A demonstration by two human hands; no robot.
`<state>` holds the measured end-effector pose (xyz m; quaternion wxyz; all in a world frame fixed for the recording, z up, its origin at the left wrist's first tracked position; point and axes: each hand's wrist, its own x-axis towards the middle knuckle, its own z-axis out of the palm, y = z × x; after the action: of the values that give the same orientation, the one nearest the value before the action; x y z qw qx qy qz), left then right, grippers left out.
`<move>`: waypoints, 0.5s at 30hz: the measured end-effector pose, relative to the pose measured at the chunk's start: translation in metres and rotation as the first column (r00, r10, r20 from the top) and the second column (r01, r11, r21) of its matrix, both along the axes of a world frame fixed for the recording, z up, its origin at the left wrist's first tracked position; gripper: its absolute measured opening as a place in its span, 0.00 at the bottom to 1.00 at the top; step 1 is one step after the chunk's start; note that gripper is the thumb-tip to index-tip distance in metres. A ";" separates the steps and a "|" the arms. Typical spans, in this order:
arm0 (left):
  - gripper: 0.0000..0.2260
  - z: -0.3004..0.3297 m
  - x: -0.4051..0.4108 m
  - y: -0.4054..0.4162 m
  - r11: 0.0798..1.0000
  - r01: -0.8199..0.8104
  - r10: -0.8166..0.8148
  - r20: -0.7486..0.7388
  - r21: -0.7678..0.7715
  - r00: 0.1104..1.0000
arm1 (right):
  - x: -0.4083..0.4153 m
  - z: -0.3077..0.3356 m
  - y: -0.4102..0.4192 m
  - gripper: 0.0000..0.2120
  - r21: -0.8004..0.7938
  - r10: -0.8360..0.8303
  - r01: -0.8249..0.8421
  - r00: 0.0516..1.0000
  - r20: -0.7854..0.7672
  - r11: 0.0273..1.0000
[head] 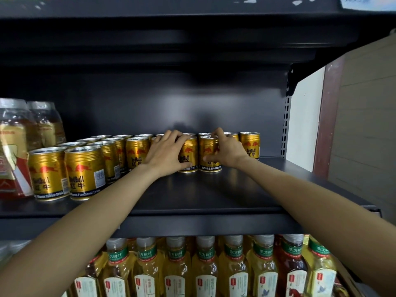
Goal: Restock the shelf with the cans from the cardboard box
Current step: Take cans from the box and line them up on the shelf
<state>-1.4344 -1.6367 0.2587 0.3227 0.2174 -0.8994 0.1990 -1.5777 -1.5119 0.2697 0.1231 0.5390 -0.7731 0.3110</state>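
Observation:
Several gold Red Bull cans stand in rows on a dark metal shelf (pixel 203 196). My left hand (pixel 166 152) grips one gold can (pixel 188 154) near the back of the shelf, fingers over its top and thumb low on its front. My right hand (pixel 227 148) grips the can beside it (pixel 209 154), fingers curled over the rim and thumb across the label. Another can (pixel 250 144) stands just right of my right hand. Two cans (pixel 66 172) stand nearest at the front left. No cardboard box is in view.
Clear plastic jars (pixel 27 133) of amber goods stand at the far left of the shelf. Below, a row of yellow tea bottles (pixel 205 269) fills the lower shelf. A shelf upright (pixel 287 123) and a wall close off the right side. Bare shelf lies in front of my hands.

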 end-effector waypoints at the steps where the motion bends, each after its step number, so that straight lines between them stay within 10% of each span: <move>1: 0.36 0.000 0.001 0.001 1.000 -0.007 0.007 0.008 -0.009 1.000 | -0.001 0.000 0.002 0.33 0.006 0.019 -0.019 0.999 0.030 1.000; 9: 0.31 0.015 0.016 0.039 0.998 -0.056 0.056 0.055 -0.001 0.997 | 0.000 0.005 0.058 0.33 -0.047 0.143 -0.139 0.983 0.117 0.989; 15: 0.11 0.001 0.056 0.123 0.977 0.214 -0.199 -0.350 0.005 0.915 | 0.040 -0.013 0.127 0.13 -0.457 0.151 -0.168 0.986 -0.074 0.873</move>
<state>-1.3780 -1.5137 0.2597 0.4909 0.1600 -0.8502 0.1028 -1.5372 -1.3846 0.2569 0.2357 0.5617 -0.6274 0.4851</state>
